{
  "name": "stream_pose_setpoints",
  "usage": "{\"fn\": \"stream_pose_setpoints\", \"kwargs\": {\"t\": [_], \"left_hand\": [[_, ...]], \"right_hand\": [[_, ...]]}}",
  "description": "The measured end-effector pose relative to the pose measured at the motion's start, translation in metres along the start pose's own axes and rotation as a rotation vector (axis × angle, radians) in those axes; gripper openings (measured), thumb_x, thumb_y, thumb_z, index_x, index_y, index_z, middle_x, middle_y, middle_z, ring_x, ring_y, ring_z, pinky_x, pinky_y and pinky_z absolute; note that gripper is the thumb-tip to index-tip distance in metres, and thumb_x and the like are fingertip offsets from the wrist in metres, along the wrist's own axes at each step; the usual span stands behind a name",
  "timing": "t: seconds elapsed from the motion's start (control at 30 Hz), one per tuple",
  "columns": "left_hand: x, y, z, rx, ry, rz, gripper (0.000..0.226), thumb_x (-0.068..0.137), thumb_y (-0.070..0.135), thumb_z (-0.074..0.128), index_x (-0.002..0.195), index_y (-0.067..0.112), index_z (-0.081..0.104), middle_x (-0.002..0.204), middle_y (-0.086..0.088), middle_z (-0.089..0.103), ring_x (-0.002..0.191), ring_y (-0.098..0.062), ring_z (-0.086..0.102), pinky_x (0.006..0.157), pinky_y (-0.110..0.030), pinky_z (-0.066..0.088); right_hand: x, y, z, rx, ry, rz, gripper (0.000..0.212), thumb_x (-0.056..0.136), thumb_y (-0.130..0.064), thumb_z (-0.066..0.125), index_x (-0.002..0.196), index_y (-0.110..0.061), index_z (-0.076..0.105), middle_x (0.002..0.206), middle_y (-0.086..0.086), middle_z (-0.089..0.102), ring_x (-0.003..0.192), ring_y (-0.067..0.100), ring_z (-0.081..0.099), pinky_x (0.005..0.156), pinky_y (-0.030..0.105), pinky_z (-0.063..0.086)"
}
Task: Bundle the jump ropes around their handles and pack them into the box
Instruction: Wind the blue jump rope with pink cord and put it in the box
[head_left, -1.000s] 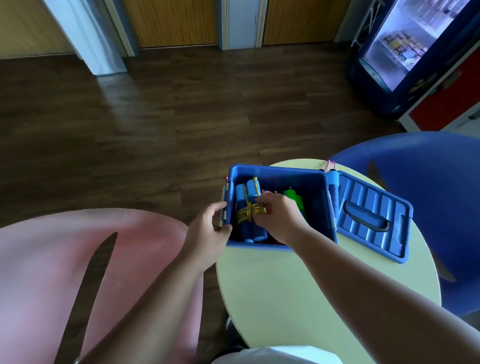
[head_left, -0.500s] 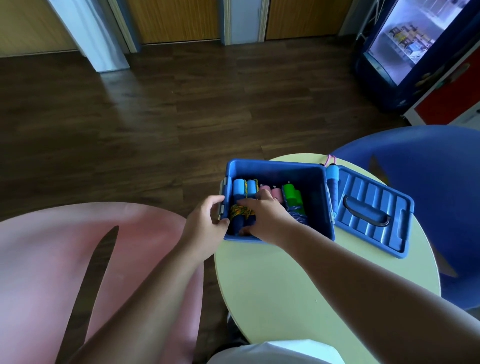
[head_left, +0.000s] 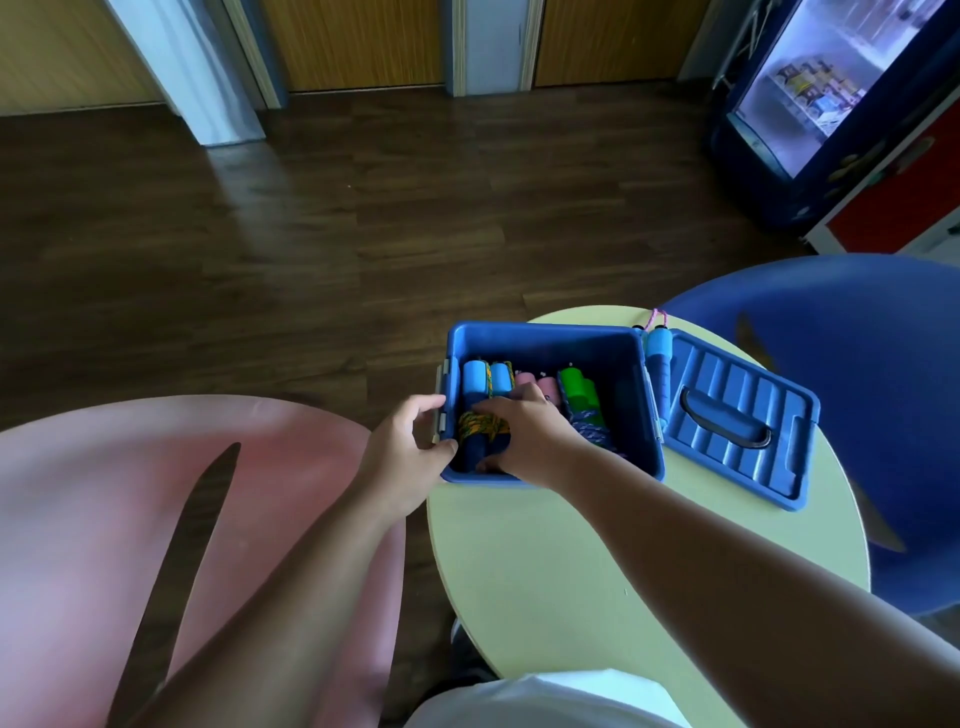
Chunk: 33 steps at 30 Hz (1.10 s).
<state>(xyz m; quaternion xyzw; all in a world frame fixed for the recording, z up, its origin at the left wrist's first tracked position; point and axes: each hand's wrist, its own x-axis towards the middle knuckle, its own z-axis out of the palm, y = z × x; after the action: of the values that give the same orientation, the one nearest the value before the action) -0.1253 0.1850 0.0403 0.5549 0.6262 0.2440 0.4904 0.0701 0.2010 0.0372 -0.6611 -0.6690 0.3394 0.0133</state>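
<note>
You are seating the yellow-corded bundle (head_left: 480, 415) at the left end of the box (head_left: 631, 415), right hand (head_left: 524, 436) fingers curled on it, left hand (head_left: 410, 452) gripping the box's left wall (next, probably: release, fetch the loose handle (head_left: 661, 364) lying by the lid (head_left: 737, 421)).

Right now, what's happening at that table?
A person is packing bundled jump ropes into a blue box on a round table. The right hand is pressing a blue-handled bundle, wrapped in yellow rope, into the box's left side. The left hand grips the box's left wall. Pink-handled and green-handled bundles are already inside. One blue-handled rope lies outside, between the box and its lid.
</note>
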Motion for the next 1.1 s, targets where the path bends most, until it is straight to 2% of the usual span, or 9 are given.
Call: {"fn": "stream_pose_setpoints", "kwargs": {"t": [0.2,0.37,0.5,0.6,0.77,0.87,0.93,1.0,1.1], "left_hand": [[-0.008,0.009,0.003,0.083,0.082,0.032,0.051,0.091,0.026,0.075,0.138,0.029,0.056,0.129,0.008,0.059,0.115,-0.008,0.057,0.094,-0.025,0.043],[-0.008,0.044,0.018,0.018,0.258,0.17,0.049,0.09,0.024,0.076,0.135,0.02,0.056,0.133,0.001,0.057,0.117,-0.016,0.058,0.098,-0.03,0.045],[-0.008,0.101,0.058,-0.006,0.173,0.323,0.041,0.09,0.022,0.074,0.128,0.024,0.06,0.126,0.007,0.061,0.111,-0.012,0.06,0.093,-0.024,0.047],[-0.004,0.141,0.096,0.025,0.044,0.388,0.03,0.092,0.019,0.07,0.121,0.025,0.066,0.125,0.006,0.064,0.112,-0.012,0.061,0.094,-0.025,0.049],[0.044,0.194,0.154,0.351,-0.195,0.389,0.016,0.093,0.024,0.063,0.107,0.031,0.068,0.107,0.008,0.066,0.097,-0.015,0.063,0.087,-0.028,0.048],[0.08,0.216,0.184,0.492,-0.315,0.297,0.014,0.093,0.02,0.06,0.098,0.031,0.066,0.088,0.009,0.064,0.079,-0.019,0.062,0.067,-0.023,0.045],[0.1,0.226,0.198,0.605,-0.33,0.284,0.018,0.095,0.014,0.057,0.104,0.023,0.071,0.089,0.003,0.066,0.072,-0.017,0.059,0.055,-0.018,0.042],[0.117,0.231,0.209,0.688,-0.332,0.249,0.022,0.095,0.012,0.06,0.111,0.018,0.074,0.101,-0.003,0.067,0.079,-0.018,0.059,0.059,-0.02,0.043],[0.147,0.222,0.222,0.802,-0.368,0.128,0.025,0.095,0.013,0.068,0.119,0.018,0.073,0.113,-0.008,0.063,0.09,-0.02,0.058,0.072,-0.023,0.041]], "right_hand": [[-0.032,0.006,-0.013,0.191,0.073,-0.024,0.071,0.079,-0.041,0.085,0.143,-0.041,0.054,0.147,-0.002,0.043,0.134,0.019,0.044,0.095,0.023,0.04],[-0.08,0.034,-0.039,0.505,0.351,-0.056,0.039,0.085,-0.027,0.083,0.121,-0.034,0.072,0.129,-0.009,0.059,0.111,0.01,0.065,0.095,0.031,0.054],[-0.109,0.077,-0.074,0.587,0.509,0.123,0.028,0.089,-0.03,0.078,0.116,-0.035,0.073,0.112,-0.008,0.068,0.097,0.003,0.068,0.074,0.023,0.05],[-0.115,0.12,-0.093,0.665,0.568,0.278,0.022,0.091,-0.027,0.074,0.112,-0.034,0.073,0.106,-0.005,0.073,0.087,0.011,0.069,0.069,0.026,0.052],[-0.096,0.178,-0.103,0.676,0.541,0.37,0.025,0.091,-0.021,0.069,0.111,-0.033,0.073,0.111,-0.005,0.074,0.09,0.015,0.07,0.08,0.047,0.063],[-0.083,0.199,-0.108,0.668,0.461,0.375,0.029,0.093,-0.02,0.066,0.119,-0.029,0.072,0.113,0.0,0.074,0.078,0.021,0.069,0.061,0.031,0.057],[-0.07,0.21,-0.111,0.654,0.392,0.362,0.031,0.095,-0.018,0.061,0.122,-0.028,0.071,0.111,0.0,0.073,0.066,0.02,0.063,0.051,0.022,0.049],[-0.056,0.219,-0.111,0.638,0.347,0.331,0.033,0.096,-0.016,0.057,0.123,-0.03,0.07,0.109,0.001,0.072,0.063,0.018,0.058,0.049,0.02,0.044],[-0.03,0.231,-0.105,0.629,0.325,0.278,0.035,0.096,-0.016,0.057,0.124,-0.032,0.07,0.115,0.002,0.071,0.08,0.019,0.061,0.062,0.023,0.043]]}}
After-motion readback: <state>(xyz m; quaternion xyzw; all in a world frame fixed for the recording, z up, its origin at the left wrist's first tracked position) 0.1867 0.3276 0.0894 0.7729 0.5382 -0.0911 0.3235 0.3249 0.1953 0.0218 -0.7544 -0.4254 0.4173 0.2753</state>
